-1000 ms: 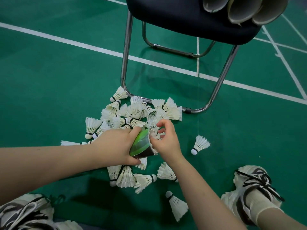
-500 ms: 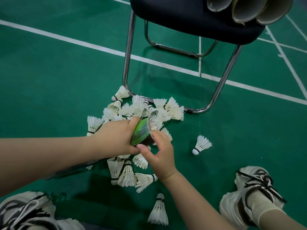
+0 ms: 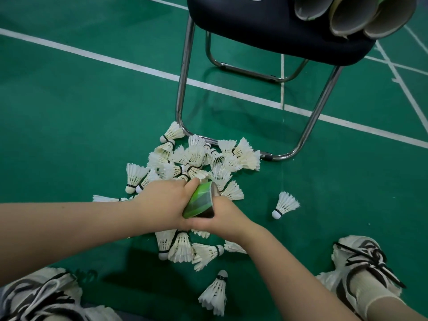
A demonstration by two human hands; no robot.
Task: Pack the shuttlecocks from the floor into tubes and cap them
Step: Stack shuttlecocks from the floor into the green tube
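Note:
My left hand (image 3: 162, 202) grips a green tube (image 3: 200, 200) near its open end, held tilted just above the floor. My right hand (image 3: 224, 218) lies against the tube's lower side. Its fingers reach left beneath the tube and my left hand, so they are hidden. A pile of white feather shuttlecocks (image 3: 196, 158) lies on the green floor just beyond the hands. A few more shuttlecocks (image 3: 183, 246) lie under my wrists. One shuttlecock (image 3: 284, 203) sits alone to the right and another (image 3: 215, 293) lies nearer to me.
A chair with a dark seat (image 3: 266, 24) and chrome legs (image 3: 183, 89) stands right behind the pile. Open cardboard tubes (image 3: 352, 15) lie on its seat. My shoes are at the lower left (image 3: 39, 295) and lower right (image 3: 361, 258). White court lines cross the floor.
My right hand has left the tube's open mouth and dropped down and under the tube. The left hand keeps its hold on the tube, which has tilted a little.

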